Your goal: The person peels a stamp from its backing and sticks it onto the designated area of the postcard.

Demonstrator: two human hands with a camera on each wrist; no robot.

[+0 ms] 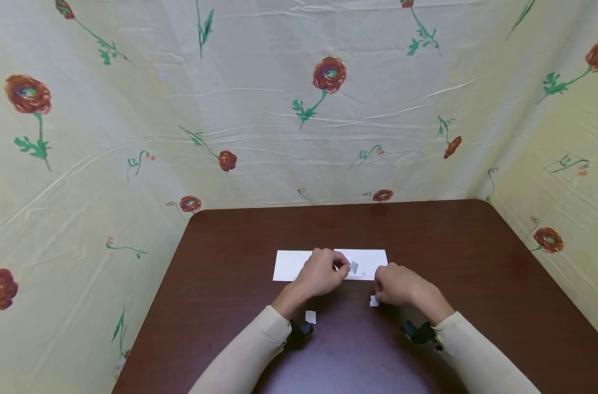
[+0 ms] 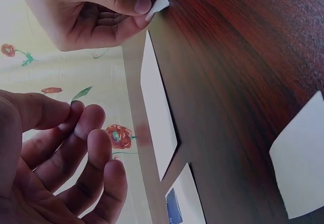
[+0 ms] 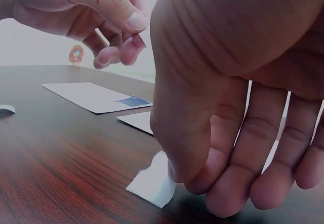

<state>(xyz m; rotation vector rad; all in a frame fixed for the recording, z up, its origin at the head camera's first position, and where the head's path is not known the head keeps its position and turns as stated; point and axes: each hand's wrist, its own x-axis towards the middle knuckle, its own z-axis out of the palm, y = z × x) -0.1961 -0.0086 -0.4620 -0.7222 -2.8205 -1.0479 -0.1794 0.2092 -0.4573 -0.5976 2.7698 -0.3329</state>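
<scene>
My left hand is raised in front of the two white cards, and its thumb and forefinger pinch a small stamp-like piece with a jagged edge. Low over the table, my right hand pinches a small white paper piece between thumb and fingertips. The left card is partly covered by my left hand in the head view; a blue stamp shows at its end. Beside it lies the right card.
Another small white paper piece lies on the brown table, near my left wrist. A flowered cloth hangs behind the table and along both sides.
</scene>
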